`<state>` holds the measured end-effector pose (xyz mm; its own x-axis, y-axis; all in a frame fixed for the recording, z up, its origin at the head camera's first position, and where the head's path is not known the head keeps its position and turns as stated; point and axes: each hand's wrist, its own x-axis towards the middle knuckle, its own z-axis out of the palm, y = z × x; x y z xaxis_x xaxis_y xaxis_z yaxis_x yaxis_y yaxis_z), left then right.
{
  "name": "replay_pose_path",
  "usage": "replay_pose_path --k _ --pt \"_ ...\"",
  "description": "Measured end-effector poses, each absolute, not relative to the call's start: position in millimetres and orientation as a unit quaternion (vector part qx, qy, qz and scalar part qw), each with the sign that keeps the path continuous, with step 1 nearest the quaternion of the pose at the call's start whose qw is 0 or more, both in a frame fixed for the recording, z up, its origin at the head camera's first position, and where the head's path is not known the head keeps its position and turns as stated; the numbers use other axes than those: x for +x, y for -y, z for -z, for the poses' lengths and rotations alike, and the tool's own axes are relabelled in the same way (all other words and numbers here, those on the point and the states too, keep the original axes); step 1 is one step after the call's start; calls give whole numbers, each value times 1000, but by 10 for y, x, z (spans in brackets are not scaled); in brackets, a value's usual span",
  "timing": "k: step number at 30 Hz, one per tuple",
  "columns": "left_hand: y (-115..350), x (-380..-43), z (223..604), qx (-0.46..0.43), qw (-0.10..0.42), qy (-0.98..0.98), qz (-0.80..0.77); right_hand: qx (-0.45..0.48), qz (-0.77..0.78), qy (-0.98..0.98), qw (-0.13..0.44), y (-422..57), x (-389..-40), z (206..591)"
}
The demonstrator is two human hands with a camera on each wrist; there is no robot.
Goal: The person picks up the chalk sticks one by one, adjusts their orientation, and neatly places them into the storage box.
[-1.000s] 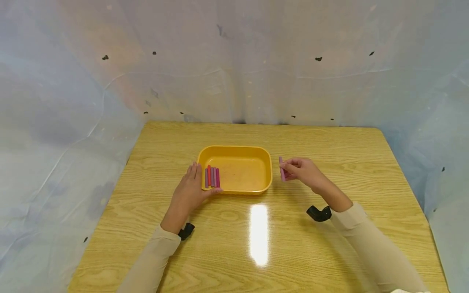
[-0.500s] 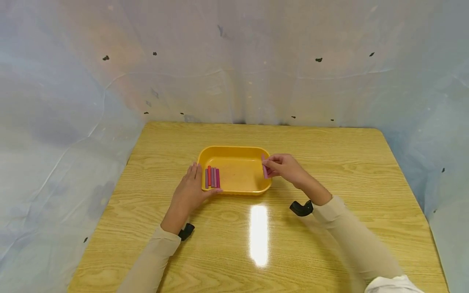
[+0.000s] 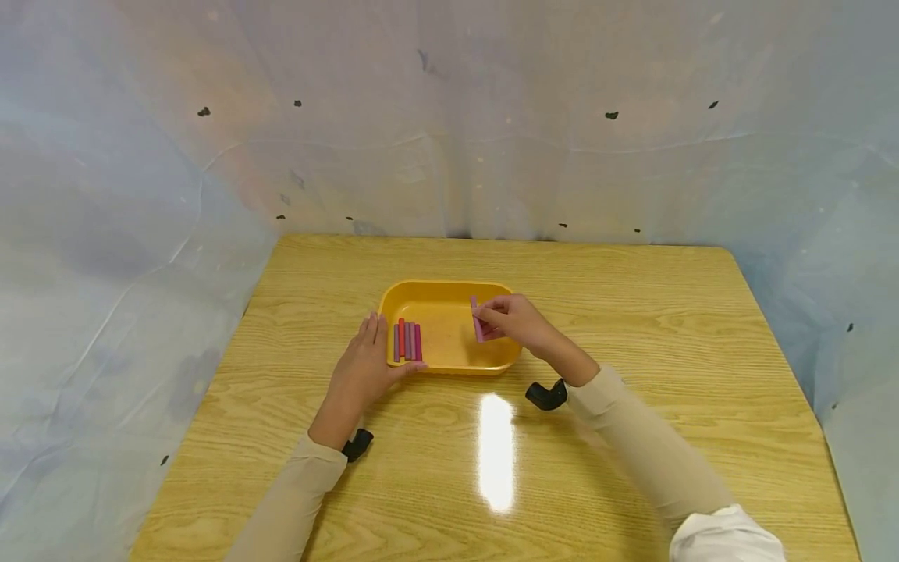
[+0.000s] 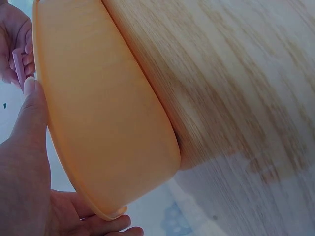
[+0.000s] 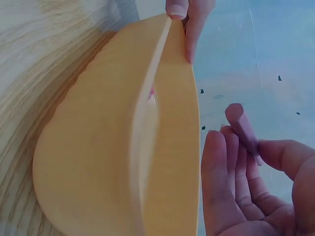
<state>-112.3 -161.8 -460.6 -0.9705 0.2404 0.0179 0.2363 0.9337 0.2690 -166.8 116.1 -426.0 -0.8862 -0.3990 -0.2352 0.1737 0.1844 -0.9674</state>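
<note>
A yellow plastic tray point(image 3: 449, 368) stands on the table. My left hand point(image 3: 360, 365) grips its near left corner, the thumb along the front rim and the fingers at the left side. Inside, at the left end, several purple, red and magenta chalk-like sticks point(image 3: 407, 341) lie side by side. Over the tray's right part, my right hand point(image 3: 516, 320) pinches a pinkish-purple chalk-like stick point(image 3: 477, 321) between thumb and fingers. That stick point(image 5: 240, 124) shows above the rim in the right wrist view, apart from the tray. The tray wall hides most of the inside in both wrist views.
The wood-grain table point(image 3: 597, 273) extends around the tray, with a bright light reflection in front of it. A pale sheet point(image 3: 449, 117) hangs behind and at both sides. Black camera mounts point(image 3: 546, 395) sit at the wrists.
My right hand has moved left with the pinkish-purple stick, from beside the tray to over its right part. The left hand, the tray and the sticks lying in it stay put.
</note>
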Motion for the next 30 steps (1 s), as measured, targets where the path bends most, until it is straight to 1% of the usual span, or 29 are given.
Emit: replay_pose_path --k 11,21,30 --pt "1611 -1135 4616 120 1 -984 -134 -65 632 -734 238 -923 -1719 4373" --pt "1608 -1134 4614 115 11 -984 -132 -47 625 -736 254 -719 -1751 4512" --pt "1608 -1126 4617 116 8 -985 -129 -43 594 -762 254 -554 -1763 4600"
